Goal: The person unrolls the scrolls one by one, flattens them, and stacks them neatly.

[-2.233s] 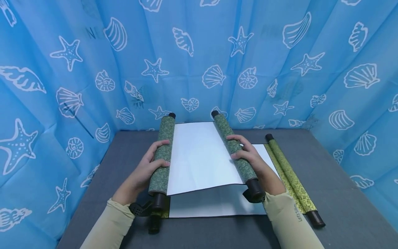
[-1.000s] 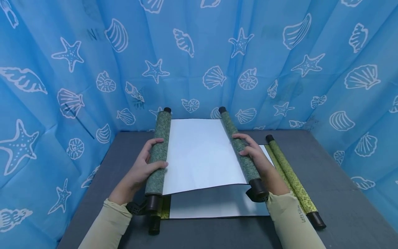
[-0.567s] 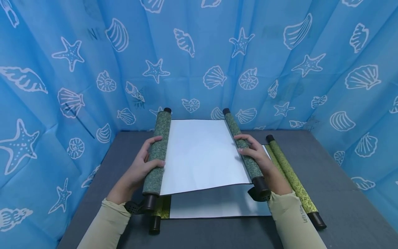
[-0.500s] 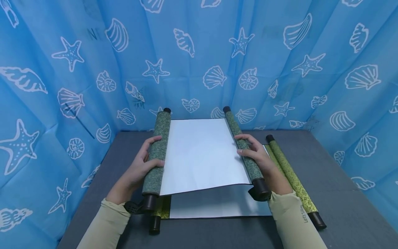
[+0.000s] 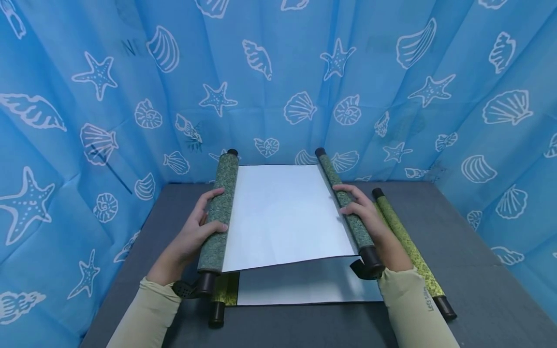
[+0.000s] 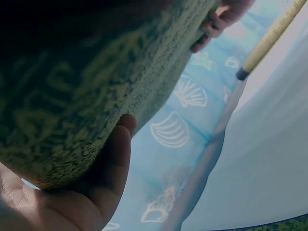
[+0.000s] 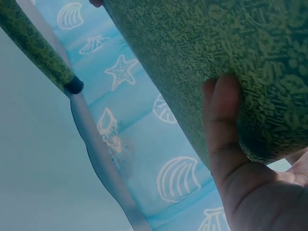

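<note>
We hold a hanging scroll [image 5: 283,215] above the desk [image 5: 478,270], its white sheet spread between two dark green patterned rollers. Our left hand [image 5: 191,237] curls its fingers [image 5: 213,226] round the left roller [image 5: 219,217], thumb over the top; our right hand [image 5: 363,217] wraps the thinner right roller [image 5: 348,212] the same way. The wrist views confirm both grips, with skin pressed to the patterned covering [image 6: 86,96] [image 7: 216,57].

To do this step well, we judge that the rollers should stay parallel and level, drawn apart evenly so the sheet stays taut without creasing, and the black end caps [image 5: 206,282] should not snag what lies below.

Beneath it a second scroll [image 5: 304,285] lies unrolled flat on the grey desk, with a yellow-green roller at each side, the right one [image 5: 409,251] just beside our right forearm. A blue curtain [image 5: 278,72] printed with white shells and starfish closes in the desk on three sides
</note>
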